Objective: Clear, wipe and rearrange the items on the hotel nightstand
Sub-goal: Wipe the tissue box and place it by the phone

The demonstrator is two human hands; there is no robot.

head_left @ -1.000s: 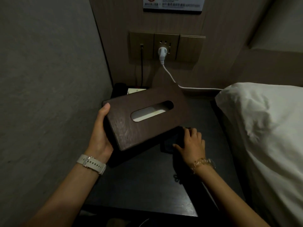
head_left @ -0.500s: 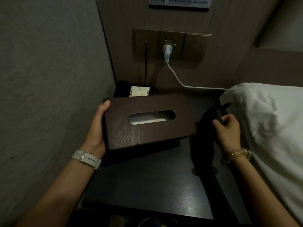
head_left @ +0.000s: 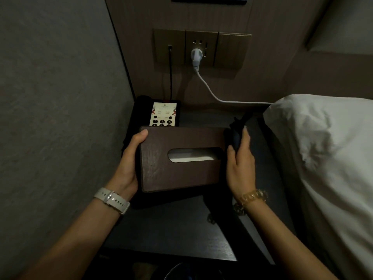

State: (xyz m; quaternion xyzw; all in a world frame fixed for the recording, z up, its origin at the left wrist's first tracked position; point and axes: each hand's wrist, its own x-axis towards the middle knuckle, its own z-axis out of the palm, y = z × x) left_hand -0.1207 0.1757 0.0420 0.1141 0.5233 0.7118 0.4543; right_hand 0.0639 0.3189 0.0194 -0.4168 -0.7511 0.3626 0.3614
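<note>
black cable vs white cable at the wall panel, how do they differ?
The black cable is thin and drops straight down behind the phone; the white cable is thicker and curves right toward the pillow. The white one ends in a bulky white plug in the middle plate; the black one enters a small port in the left plate. Both are plugged into the same wall panel.

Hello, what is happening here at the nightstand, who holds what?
A person is tidying a dark nightstand beside a bed. The left hand grips the left end of a brown wooden tissue box, lifted and tilted above the surface. The right hand holds a dark cloth at the box's right end. A black telephone sits at the back corner, and a white plug is in the wall socket.
</note>
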